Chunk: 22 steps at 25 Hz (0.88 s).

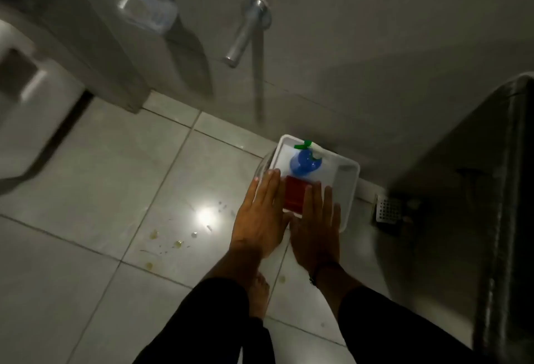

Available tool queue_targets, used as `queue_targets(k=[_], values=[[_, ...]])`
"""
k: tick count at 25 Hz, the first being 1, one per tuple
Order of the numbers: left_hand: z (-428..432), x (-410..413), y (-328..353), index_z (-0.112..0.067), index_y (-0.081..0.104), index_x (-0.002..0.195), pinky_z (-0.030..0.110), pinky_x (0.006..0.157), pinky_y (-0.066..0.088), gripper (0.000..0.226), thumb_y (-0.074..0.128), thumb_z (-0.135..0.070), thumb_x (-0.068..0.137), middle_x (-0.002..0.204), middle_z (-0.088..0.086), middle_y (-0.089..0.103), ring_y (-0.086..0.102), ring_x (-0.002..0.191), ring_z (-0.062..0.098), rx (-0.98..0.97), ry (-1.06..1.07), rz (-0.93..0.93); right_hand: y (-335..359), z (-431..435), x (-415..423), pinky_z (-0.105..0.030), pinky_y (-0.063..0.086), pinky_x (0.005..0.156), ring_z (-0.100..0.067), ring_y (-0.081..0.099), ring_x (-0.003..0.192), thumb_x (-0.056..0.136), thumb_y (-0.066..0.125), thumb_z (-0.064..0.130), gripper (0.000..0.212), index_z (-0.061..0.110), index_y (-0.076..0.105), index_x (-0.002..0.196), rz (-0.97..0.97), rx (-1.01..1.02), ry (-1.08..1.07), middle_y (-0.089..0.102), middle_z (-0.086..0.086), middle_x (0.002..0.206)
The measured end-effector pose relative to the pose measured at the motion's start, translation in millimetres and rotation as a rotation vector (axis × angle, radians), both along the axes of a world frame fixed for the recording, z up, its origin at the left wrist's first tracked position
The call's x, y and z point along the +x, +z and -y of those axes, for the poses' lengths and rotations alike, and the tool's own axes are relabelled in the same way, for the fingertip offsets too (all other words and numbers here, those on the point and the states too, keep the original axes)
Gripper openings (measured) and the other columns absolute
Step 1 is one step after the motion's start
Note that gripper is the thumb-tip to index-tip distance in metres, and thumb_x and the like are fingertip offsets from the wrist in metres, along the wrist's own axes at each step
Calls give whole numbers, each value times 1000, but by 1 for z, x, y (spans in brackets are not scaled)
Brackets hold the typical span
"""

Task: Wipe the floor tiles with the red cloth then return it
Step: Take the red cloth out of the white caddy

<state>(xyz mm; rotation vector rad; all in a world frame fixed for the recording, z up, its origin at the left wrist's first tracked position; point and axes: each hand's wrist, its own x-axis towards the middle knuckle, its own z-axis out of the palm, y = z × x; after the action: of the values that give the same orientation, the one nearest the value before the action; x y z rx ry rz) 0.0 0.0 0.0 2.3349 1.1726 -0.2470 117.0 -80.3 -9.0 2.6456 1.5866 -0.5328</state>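
Observation:
A folded red cloth (295, 192) lies in a white plastic tub (349, 187) on the floor by the wall, next to a blue spray bottle (304, 163) with a green trigger. My left hand (258, 216) is flat with fingers spread, just left of the cloth over the tub's near edge. My right hand (318, 225) is flat too, just right of the cloth. Neither hand holds anything. The pale floor tiles (121, 178) carry yellowish spots and small specks (166, 241) left of my hands.
A white toilet (26, 95) stands at the far left. A metal tap (245, 34) sticks out of the grey wall above the tub. A floor drain grate (388, 209) sits right of the tub, beside a dark door (491, 190). My bare foot (258, 294) is below my hands.

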Motion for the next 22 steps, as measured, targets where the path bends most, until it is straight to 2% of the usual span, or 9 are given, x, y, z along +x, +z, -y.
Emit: queue_targets(k=[2,4,6,8,10,12,15,18,22], values=[[-1,27,-48,-17,-15,172,51,140,0,83,26,-57,112,184,7,-14,-15,170,26,-90,-11,-63,-46,-4,21,-62,15,134,-35,3,167,110,48,45,83,11,5,172,-23,-96,-26,5,-12,181],[-7,51,-88,-15,0,174,51,140,5,80,32,-52,112,184,11,5,0,171,29,-110,6,-105,-84,-14,44,-59,10,135,-35,0,168,112,41,48,80,12,2,172,-107,-167,-92,3,-11,181],[-18,80,-120,-14,31,165,50,139,16,69,44,-50,108,169,13,43,33,162,31,-136,90,-108,-112,-31,62,-57,21,133,-37,17,165,109,48,49,82,11,9,171,-153,-198,-198,18,-14,178],[-29,105,-140,-14,46,152,49,131,32,60,54,-50,105,148,11,63,54,145,31,-166,151,-208,-127,-52,82,-54,39,124,-39,42,152,102,63,51,89,11,18,168,-220,-292,-304,39,-15,167],[-35,127,-159,-12,44,154,51,119,44,68,68,-45,99,145,13,64,58,140,35,-253,255,-352,-143,-65,94,-55,45,118,-40,50,144,93,75,53,95,13,26,164,-317,-394,-422,47,-15,158],[-40,144,-174,-12,47,152,52,115,48,68,73,-40,96,145,14,63,58,139,36,-335,421,-348,-158,-71,100,-56,46,118,-41,53,142,88,80,48,91,11,34,158,-402,-358,-548,51,-17,155],[-51,149,-186,-13,49,150,48,110,53,65,74,-39,96,144,14,63,62,135,35,-414,559,-258,-176,-74,108,-51,48,119,-40,58,138,90,82,35,78,7,42,151,-581,-213,-787,58,-17,151],[-62,141,-176,-17,52,149,40,98,57,58,68,-46,100,137,10,64,68,120,28,-555,587,-147,-181,-74,124,-42,50,117,-36,65,132,87,87,31,66,7,62,144,-657,-228,-772,70,-15,142],[-62,120,-137,-22,58,143,40,104,58,42,53,-45,108,136,7,66,67,121,27,-579,680,116,-166,-71,136,-40,57,101,-37,71,118,85,88,18,43,4,75,124,-757,-90,-785,77,-20,124]])
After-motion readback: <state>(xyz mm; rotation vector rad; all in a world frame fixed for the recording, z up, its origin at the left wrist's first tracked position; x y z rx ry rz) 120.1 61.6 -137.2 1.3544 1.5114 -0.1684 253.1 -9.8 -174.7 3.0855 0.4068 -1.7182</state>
